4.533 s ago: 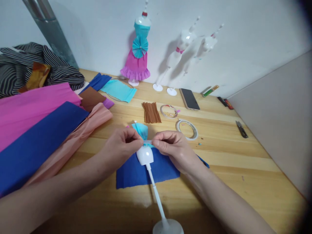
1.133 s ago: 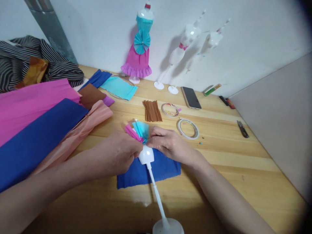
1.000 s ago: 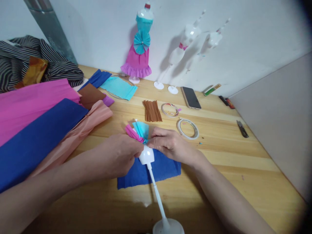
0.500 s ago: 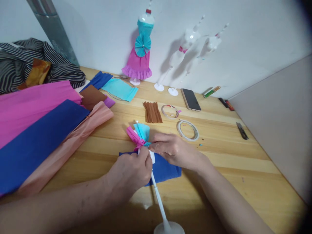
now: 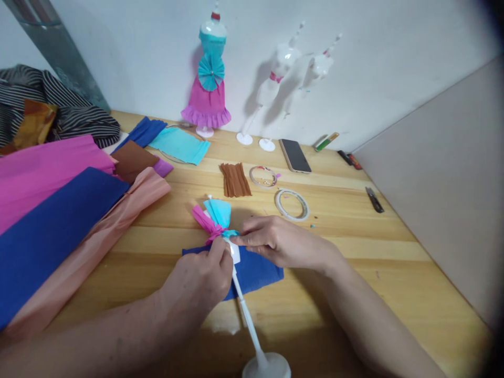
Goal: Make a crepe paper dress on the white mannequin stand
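Note:
A small white dress-form mannequin (image 5: pixel 233 251) lies tilted low over the table, its stem and round base (image 5: pixel 268 366) toward me. Its upper part is wrapped in pink crepe paper (image 5: pixel 205 219) and light-blue crepe paper (image 5: pixel 219 211), gathered at the waist. My left hand (image 5: pixel 197 275) is closed around the mannequin just below the gathers, thumb and forefinger pressed at the waist. From the other side, my right hand (image 5: pixel 281 241) pinches the light-blue paper's gathered end. Beneath them rests a dark-blue crepe sheet (image 5: pixel 260 270).
A dressed mannequin (image 5: pixel 207 102) and two barer ones stand by the wall. Pleated brown paper (image 5: pixel 235 179), tape rolls (image 5: pixel 292 205), a phone (image 5: pixel 295 156) and a cutter (image 5: pixel 374 200) lie beyond my hands. Rolled crepe papers (image 5: pixel 55 236) and striped cloth (image 5: pixel 82 107) cover the left.
The whole view has shifted slightly, so things appear further left. My right fingers have moved a little at the waist; both hands keep their hold.

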`<state>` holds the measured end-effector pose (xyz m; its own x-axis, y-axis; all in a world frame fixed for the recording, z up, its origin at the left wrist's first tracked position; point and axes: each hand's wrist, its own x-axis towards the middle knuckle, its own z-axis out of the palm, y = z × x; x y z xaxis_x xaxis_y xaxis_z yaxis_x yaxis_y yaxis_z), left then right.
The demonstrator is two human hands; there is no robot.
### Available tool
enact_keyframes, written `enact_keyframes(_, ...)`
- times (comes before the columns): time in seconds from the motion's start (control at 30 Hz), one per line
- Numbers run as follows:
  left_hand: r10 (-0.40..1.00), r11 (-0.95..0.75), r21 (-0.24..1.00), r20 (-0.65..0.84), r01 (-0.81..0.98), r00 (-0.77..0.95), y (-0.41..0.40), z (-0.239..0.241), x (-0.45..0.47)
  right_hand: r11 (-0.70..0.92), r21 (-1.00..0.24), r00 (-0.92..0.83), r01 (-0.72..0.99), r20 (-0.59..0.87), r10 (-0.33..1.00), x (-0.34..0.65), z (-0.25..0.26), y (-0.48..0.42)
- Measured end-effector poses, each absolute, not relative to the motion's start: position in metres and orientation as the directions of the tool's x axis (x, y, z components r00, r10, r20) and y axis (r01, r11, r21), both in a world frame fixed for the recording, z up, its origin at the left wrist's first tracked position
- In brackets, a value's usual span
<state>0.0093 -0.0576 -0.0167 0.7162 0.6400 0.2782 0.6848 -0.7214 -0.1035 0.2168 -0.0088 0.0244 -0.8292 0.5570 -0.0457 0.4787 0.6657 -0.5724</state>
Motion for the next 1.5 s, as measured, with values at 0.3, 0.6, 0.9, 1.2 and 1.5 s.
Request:
enact_keyframes(0.3, 0.619, -0.728, -0.115, 0.314, 0.676, 0.720, -0.055, -0.012, 0.010, 0.647, -0.593, -0.818, 0.480, -0.038, 0.573, 0.219, 0.024, -0.008)
enact_keyframes(0.6, 0.612, -0.733, -0.125, 0.310, 0.669, 0.728, -0.056, -0.009, 0.009, 0.576, -0.659, -0.791, 0.483, -0.045, 0.611, 0.227, 0.021, -0.001)
enact_keyframes(0.9, 0.642, -0.730, -0.059, 0.282, 0.681, 0.713, -0.058, -0.012, 0.011, 0.637, -0.616, -0.834, 0.463, -0.060, 0.549, 0.223, 0.032, -0.010)
enact_keyframes(1.2, 0.618, -0.733, -0.095, 0.322, 0.673, 0.718, -0.057, -0.010, 0.010, 0.636, -0.571, -0.807, 0.520, -0.083, 0.585, 0.220, 0.027, -0.010)
enact_keyframes(1.5, 0.612, -0.728, -0.095, 0.357, 0.679, 0.706, -0.057, -0.008, 0.010, 0.641, -0.586, -0.808, 0.496, -0.043, 0.587, 0.214, 0.027, -0.010)
